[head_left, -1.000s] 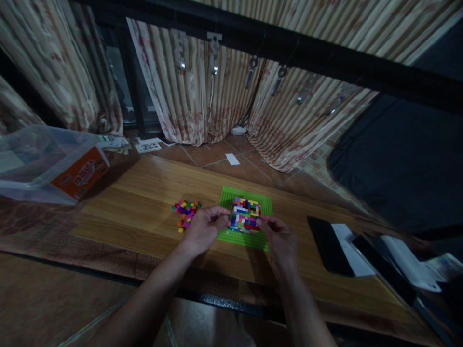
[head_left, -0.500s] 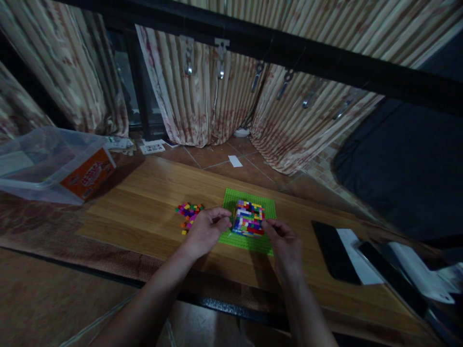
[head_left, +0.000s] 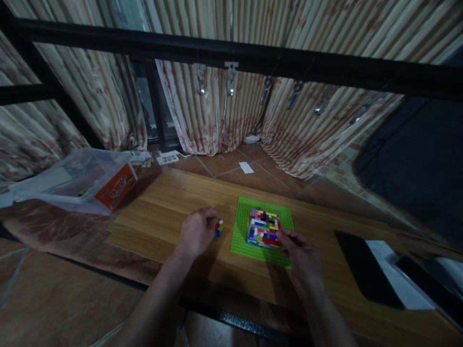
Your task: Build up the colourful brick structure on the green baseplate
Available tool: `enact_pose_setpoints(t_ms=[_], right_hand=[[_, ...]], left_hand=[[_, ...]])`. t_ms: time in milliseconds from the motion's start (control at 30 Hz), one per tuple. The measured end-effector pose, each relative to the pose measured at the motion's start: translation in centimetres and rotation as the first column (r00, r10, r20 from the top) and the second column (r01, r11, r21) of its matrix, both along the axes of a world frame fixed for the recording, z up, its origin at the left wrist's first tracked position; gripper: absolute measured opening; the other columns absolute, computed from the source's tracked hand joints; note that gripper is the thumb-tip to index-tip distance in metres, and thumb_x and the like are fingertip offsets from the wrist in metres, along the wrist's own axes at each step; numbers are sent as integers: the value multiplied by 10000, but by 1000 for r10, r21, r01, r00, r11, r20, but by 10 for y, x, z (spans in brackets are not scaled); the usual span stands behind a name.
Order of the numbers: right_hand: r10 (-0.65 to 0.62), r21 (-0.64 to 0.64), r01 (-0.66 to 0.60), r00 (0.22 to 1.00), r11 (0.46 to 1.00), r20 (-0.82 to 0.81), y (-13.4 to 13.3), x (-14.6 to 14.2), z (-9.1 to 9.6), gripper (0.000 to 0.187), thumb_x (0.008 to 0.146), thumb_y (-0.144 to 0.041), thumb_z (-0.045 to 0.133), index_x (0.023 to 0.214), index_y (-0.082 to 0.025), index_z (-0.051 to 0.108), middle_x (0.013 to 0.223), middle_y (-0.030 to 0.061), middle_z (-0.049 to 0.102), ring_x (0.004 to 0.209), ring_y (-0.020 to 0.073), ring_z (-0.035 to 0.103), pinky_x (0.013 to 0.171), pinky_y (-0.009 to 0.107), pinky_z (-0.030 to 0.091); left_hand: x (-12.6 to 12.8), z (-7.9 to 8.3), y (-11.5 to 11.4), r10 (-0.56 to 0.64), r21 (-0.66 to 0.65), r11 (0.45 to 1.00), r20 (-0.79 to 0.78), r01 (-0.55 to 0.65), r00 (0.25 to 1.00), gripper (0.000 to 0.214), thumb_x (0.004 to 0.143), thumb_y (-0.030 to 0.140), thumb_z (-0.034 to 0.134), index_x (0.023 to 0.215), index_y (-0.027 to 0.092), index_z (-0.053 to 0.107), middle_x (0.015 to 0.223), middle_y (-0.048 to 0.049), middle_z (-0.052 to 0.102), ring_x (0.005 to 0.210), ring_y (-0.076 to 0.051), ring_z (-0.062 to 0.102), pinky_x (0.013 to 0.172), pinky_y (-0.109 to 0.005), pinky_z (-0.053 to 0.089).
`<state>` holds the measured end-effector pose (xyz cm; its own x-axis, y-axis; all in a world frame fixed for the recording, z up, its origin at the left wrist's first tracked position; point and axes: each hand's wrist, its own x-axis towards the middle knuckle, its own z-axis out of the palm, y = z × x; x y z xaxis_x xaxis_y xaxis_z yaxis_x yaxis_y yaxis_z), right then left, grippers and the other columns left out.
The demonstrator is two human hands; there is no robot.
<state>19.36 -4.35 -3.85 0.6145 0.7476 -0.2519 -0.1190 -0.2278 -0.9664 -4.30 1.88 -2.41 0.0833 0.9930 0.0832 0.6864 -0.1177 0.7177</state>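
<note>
A many-coloured block of toy bricks [head_left: 264, 231] stands on a green studded baseplate [head_left: 240, 241], with an uneven top layer. At its right front corner, my right hand [head_left: 302, 253] has thumb and fingers bent together, their tips against the block. Left of the baseplate, my left hand [head_left: 197, 233] is lowered over the loose toy bricks [head_left: 218, 229] with its fingers curled. That hand covers most of the pile; only a few red, green, blue and white pieces show past the fingertips. Anything between those fingers is hidden.
The wooden board [head_left: 152, 212] lies under everything. A clear plastic bin [head_left: 79, 178] with an orange label stands at the far left. On the right are a black flat object [head_left: 365, 270], a white sheet [head_left: 396, 274] and a dark phone-like slab [head_left: 430, 284]. A black bar [head_left: 253, 58] crosses above.
My left hand has moved left from beside the block to the loose bricks. My right hand stays at the block's right side. The camera view has shifted, so everything appears further right and lower.
</note>
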Motion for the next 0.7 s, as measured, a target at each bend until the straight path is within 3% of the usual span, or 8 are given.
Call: enact_pose_setpoints(t_ms=[100, 300, 500, 700], right_hand=[[0, 2, 0, 999, 1000, -38, 1, 0, -1, 402, 479, -411, 835, 781, -181, 702, 647, -30, 634, 532, 92, 473, 479, 219, 328], [13, 31, -12, 999, 999, -39, 1, 0, 0, 388, 481, -405, 840, 768, -184, 703, 667, -14, 656, 551, 105, 505, 490, 225, 341], [33, 83, -30, 999, 996, -33, -4, 0, 1, 396, 523, -448, 829, 782, -175, 706, 695, 4, 657, 567, 108, 507, 521, 233, 360], [-69, 218, 80, 996, 973, -58, -3, 9, 3, 306, 591, -433, 786, 703, -176, 663, 596, -35, 576, 516, 87, 434, 496, 224, 323]], left_hand=[[4, -1, -1, -31, 106, 993, -233, 58, 972, 208, 808, 186, 524, 935, 210, 687, 928, -61, 703, 881, -206, 627, 791, -305, 463], [23, -7, 2, -15, 171, 980, -462, 106, 887, 186, 815, 174, 496, 826, 159, 681, 902, -106, 683, 896, -233, 615, 889, -360, 441], [30, -8, 4, 16, 164, 983, -510, 79, 860, 226, 813, 137, 460, 803, 142, 685, 941, -134, 669, 897, -253, 610, 842, -361, 458], [29, -10, 6, -10, 160, 982, -500, 103, 866, 236, 837, 133, 438, 835, 148, 673, 920, -134, 672, 912, -268, 609, 826, -364, 452]])
